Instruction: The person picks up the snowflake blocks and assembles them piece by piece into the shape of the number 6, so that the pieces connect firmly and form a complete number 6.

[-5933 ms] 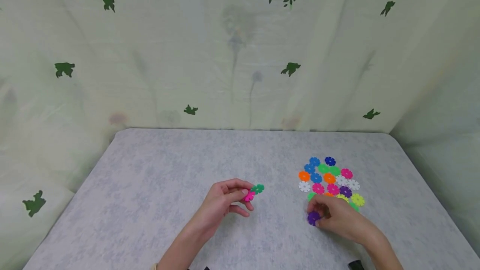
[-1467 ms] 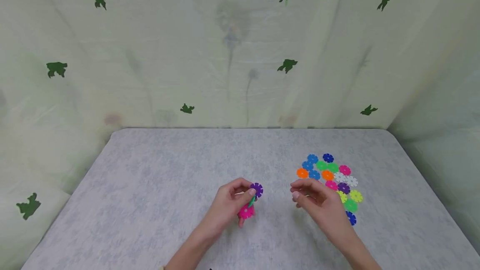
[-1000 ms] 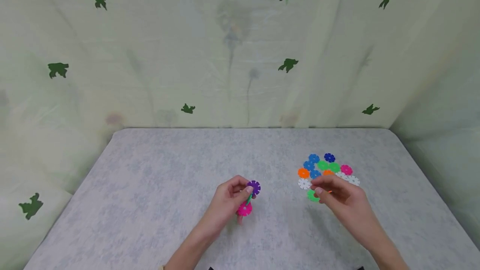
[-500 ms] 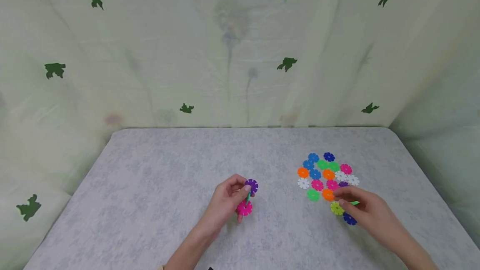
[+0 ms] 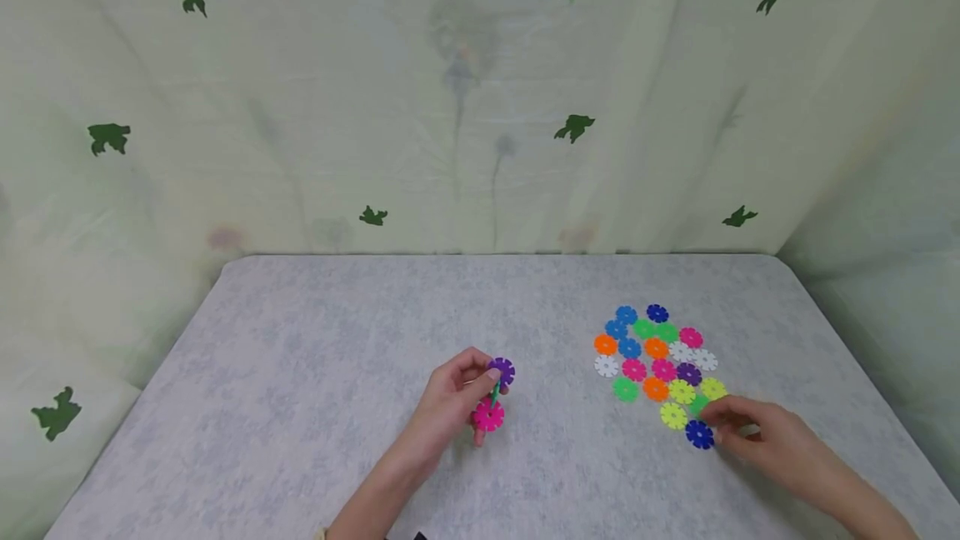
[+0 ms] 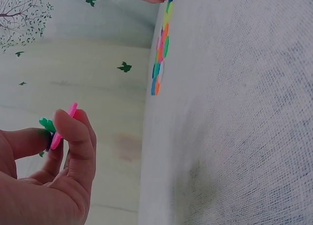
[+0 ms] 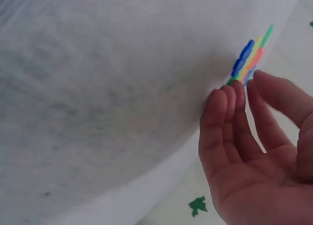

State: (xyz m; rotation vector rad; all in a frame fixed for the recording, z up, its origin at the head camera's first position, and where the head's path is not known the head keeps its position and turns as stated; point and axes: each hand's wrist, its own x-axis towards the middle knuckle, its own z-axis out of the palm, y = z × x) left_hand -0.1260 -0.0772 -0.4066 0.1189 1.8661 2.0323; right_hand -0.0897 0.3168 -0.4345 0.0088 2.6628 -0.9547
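Table (image 5: pixel 337 340): loose flower-shaped discs (image 5: pixel 656 348) flat at right, probably for easy picking. Right hand (image 5: pixel 761 430): thumb and fingers parted. Left hand (image 5: pixel 450 394): pinching linked discs (image 5: pixel 489 417) above table at purple end, likely for steadiness; long axis near upright in head view, purple up, pink down. Navy disc (image 5: pixel 699 435): beside right thumb, contact unclear.

1. We see a pale grey, mottled tabletop (image 5: pixel 337 323) with rounded far corners.
2. On its right half we find a cluster of flower-shaped discs (image 5: pixel 663 370).
3. We pick out a dark blue disc (image 5: pixel 657 313) at the far edge, a navy disc (image 5: pixel 700 434) at the near end.
4. At the left, we notice an orange disc (image 5: pixel 605 344) just beyond a white disc (image 5: pixel 606 366).
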